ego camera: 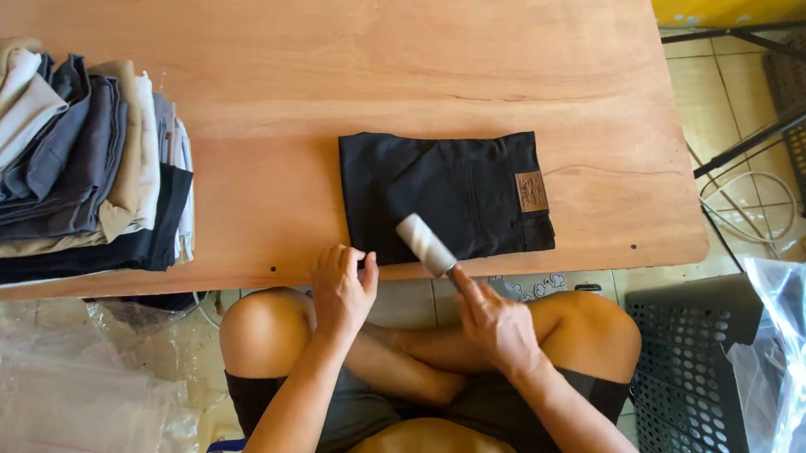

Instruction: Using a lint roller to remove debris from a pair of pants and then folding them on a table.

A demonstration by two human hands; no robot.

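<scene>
Hiding the lint roller's handle, the right hand grips it.

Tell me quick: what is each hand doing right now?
Left hand: pinching the near edge of the folded black trousers.
Right hand: closed on the handle of a lint roller resting on the trousers.

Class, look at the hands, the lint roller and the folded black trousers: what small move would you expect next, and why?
Probably a stroke of the lint roller across the folded black trousers. The right hand holds its handle with the roller head already over the near edge of the cloth, while the left hand pinches the near left corner, seemingly to steady it on the table.
</scene>
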